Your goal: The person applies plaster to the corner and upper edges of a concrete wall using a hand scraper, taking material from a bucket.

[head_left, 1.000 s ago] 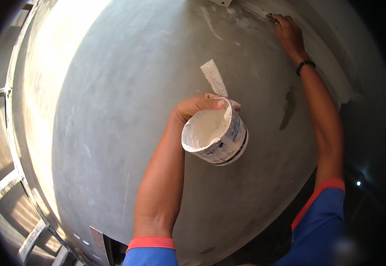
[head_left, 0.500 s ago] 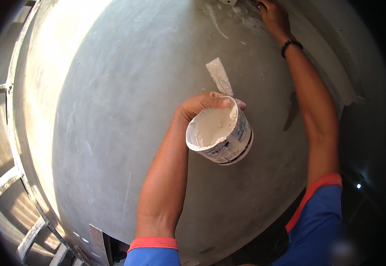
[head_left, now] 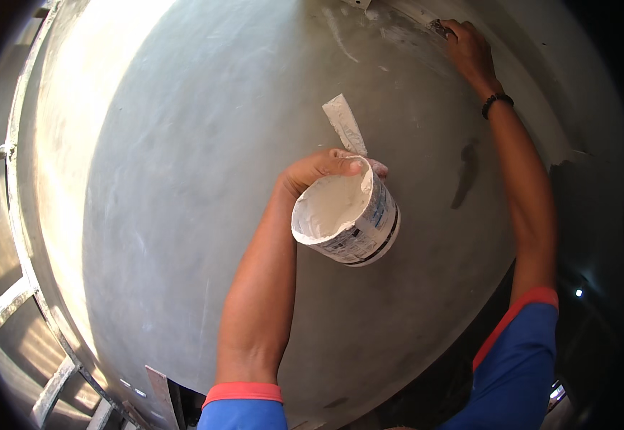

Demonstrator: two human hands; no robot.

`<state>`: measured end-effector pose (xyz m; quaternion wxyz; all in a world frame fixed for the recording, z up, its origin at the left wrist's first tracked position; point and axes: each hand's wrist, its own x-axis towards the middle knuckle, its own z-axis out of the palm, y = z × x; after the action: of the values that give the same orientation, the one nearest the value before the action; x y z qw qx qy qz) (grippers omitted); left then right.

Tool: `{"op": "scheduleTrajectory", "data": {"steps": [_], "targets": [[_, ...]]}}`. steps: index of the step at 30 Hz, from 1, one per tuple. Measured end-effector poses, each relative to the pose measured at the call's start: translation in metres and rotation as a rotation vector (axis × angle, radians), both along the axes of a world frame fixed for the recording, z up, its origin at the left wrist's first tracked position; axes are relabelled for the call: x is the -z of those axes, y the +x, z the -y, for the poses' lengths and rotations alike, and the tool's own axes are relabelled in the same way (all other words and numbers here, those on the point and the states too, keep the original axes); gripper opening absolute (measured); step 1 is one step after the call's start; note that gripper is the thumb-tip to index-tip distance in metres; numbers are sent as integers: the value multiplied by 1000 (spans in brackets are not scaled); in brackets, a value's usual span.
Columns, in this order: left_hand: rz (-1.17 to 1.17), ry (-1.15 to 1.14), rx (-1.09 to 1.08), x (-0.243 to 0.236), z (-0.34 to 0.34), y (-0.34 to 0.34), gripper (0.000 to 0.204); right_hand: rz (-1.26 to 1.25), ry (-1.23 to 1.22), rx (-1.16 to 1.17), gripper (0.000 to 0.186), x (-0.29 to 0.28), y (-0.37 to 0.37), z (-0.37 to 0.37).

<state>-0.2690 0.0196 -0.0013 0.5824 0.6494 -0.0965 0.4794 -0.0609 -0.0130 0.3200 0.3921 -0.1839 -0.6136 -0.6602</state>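
My left hand (head_left: 319,166) is closed on the rim of a white plastic tub (head_left: 362,244), tilted so that its mouth faces me. White paste (head_left: 330,208) coats the inside. Behind the same hand, a flat strip smeared with white paste (head_left: 344,123) sticks up past the rim; whether the fingers grip it too is hidden. Far up to the right, my right hand (head_left: 473,54) is closed around a small dark flat tool, seemingly a scraper (head_left: 440,29). It is at the grey wall (head_left: 183,186), beside white smears (head_left: 409,43). The tool's edge is hard to make out.
Along the left runs a pale metal frame with crossbars (head_left: 16,215), ladder-like. Bright light falls on the wall's left side. A dark stain (head_left: 465,172) marks the wall near my right forearm. A narrow board (head_left: 161,394) leans at the lower left.
My right hand has moved right and a little down along the upper part of the wall with its tool. The tub in my left hand has shifted slightly left.
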Motion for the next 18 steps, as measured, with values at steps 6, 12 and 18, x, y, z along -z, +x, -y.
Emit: {"op": "scheduleTrajectory", "data": {"steps": [6, 12, 18], "targets": [[-66, 32, -28, 1, 3, -5, 59, -125, -293, -360, 28, -1, 13, -5], [2, -25, 38, 1, 4, -2, 41, -301, -474, -512, 30, -17, -8, -13], [12, -54, 70, -1, 6, 3, 32, -281, -515, -522, 30, -31, -5, -21]]}}
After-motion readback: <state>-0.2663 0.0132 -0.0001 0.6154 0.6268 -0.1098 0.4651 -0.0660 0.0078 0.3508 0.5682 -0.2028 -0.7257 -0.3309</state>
